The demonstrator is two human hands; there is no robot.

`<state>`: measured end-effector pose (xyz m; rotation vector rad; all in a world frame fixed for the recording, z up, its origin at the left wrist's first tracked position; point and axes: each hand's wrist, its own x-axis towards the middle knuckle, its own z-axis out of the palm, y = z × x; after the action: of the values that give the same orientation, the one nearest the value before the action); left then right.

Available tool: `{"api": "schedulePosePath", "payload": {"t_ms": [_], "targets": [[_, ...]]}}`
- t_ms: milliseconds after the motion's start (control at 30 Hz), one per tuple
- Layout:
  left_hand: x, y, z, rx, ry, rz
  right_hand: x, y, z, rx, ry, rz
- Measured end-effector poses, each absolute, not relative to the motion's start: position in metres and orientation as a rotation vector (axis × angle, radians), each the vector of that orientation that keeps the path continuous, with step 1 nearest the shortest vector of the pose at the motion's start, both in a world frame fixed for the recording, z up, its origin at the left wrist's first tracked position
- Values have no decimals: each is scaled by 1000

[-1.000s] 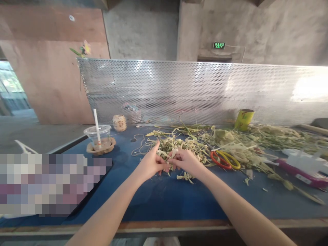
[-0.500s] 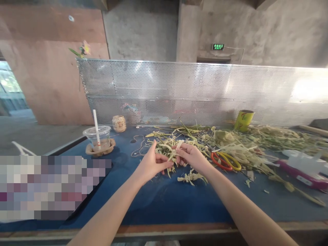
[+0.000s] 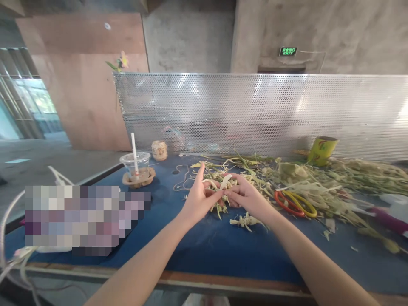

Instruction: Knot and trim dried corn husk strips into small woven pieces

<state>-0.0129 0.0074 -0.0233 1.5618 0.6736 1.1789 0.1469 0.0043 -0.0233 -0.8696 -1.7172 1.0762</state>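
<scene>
My left hand [image 3: 201,196] and my right hand [image 3: 245,192] meet over a heap of dried plant strips, fingertips close together. Between them runs a pale flat strip of dried plant fibre [image 3: 225,182], pinched by the fingers of both hands. Part of the strip is hidden behind the fingers. Just below my right hand lies a small knotted bundle of strips [image 3: 245,221] on the blue tabletop [image 3: 204,250]. Right of that hand are scissors with red and yellow handles [image 3: 295,205]; their blades are partly covered by strips.
A clear plastic cup with a straw [image 3: 136,163] sits in a cardboard holder at left, near a woven pot [image 3: 159,150]. A blurred-out flat item [image 3: 86,216] lies at front left. A yellow-green can [image 3: 321,151] and more dried stalks [image 3: 366,176] spread right, before a perforated metal screen [image 3: 216,110].
The view has swung left, so everything sits further right. My hands have drawn closer together, fingertips now meeting at the pale strip.
</scene>
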Motion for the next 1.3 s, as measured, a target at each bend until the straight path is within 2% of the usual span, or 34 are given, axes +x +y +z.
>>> {"api": "schedulePosePath", "payload": {"t_ms": [533,667,800,967,1067,1167,1300], "targets": [[-17,12,-19,1488,639,1109,166,10,-18,-1014,-1924,1062],[-13,11,-22,1533,588,983,164,15,-22,-1023,-1919,904],[-11,12,-24,1518,650,1012,160,16,-26,-1017,-1935,509],[-12,20,-23,1470,930,1226,160,1,-22,-1075,-2003,-528],[-13,26,-25,1471,1101,1401,156,-15,-15,-880,-2137,-917],[-13,30,-30,1530,1129,1495,148,-27,-10,-674,-2120,-1150],[-12,31,-34,1551,1082,1553,140,-35,-11,-494,-2045,-1261]]}}
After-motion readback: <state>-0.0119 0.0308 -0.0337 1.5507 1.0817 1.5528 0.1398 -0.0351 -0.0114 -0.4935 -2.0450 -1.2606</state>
